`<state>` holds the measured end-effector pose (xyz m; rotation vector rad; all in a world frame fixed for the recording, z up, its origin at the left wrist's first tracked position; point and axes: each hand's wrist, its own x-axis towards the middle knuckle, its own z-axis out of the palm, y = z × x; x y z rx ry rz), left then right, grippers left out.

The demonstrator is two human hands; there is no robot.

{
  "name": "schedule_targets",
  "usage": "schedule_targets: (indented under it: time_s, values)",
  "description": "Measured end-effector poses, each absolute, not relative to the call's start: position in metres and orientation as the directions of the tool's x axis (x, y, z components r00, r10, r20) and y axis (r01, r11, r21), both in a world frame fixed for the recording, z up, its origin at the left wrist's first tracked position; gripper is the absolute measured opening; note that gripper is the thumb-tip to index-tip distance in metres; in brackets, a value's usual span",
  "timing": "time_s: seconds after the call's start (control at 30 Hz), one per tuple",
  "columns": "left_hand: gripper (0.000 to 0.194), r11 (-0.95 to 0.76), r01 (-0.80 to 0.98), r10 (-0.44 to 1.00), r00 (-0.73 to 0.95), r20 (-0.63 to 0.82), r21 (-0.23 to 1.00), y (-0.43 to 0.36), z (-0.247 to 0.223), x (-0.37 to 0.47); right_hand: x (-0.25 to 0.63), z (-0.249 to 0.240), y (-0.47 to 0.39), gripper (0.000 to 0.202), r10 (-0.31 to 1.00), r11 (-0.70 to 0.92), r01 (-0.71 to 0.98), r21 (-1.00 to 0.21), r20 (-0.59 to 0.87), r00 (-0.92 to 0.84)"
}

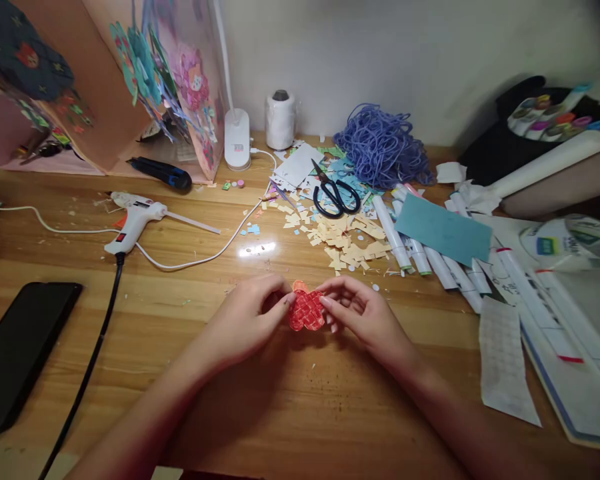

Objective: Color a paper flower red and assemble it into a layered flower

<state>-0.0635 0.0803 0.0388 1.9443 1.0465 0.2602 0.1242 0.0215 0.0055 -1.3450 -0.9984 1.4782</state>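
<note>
Near the front middle of the wooden desk point(300, 413), a small red woven paper piece point(307, 312) sits between both hands, low over the wood. Left hand point(250, 320) pinches the piece's left edge with thumb and fingertips; right hand point(360, 310) pinches its right edge the same way, remaining fingers curled loosely beneath. Each hand is closed on the woven piece, which lies just past the fingertips of each.

Behind the woven piece lies a scatter of cream paper scraps point(345, 243), and behind those, black-handled scissors point(336, 195). Further back right of the piece is a heap of blue-purple yarn point(383, 143). Right of the piece lie white markers point(420, 250) partly under a teal card point(443, 229). Left and behind the piece lies a white glue gun point(135, 223); far left of it, a black phone point(20, 350). A white thread spool point(281, 119) stands by the wall, well behind the piece.
</note>
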Motion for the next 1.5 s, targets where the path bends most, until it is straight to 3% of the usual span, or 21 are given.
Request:
schedule_targets:
  time_s: [0.17, 0.43, 0.63, 1.5]
  values:
    - [0.017, -0.24, 0.586, 0.785, 0.586, -0.201, 0.774, 0.081, 0.034, -0.064, 0.123, 0.006, 0.023, 0.019, 0.944, -0.329, -0.056, -0.943, -0.329, 0.004]
    - [0.021, -0.064, 0.633, 0.743, 0.546, -0.387, 0.771, 0.081, 0.035, -0.068, 0.124, 0.009, 0.022, 0.016, 0.896, -0.443, -0.048, -0.895, -0.443, -0.027]
    - [0.023, 0.037, 0.627, 0.763, 0.485, -0.428, 0.778, 0.081, 0.031, -0.062, 0.122, 0.01, 0.028, 0.018, 0.871, -0.488, -0.082, -0.869, -0.49, 0.007]
    - [0.022, -0.088, 0.734, 0.845, 0.413, -0.34, 0.674, 0.078, 0.026, -0.052, 0.116, 0.006, 0.03, 0.026, 0.856, -0.505, -0.057, -0.861, -0.508, 0.096]
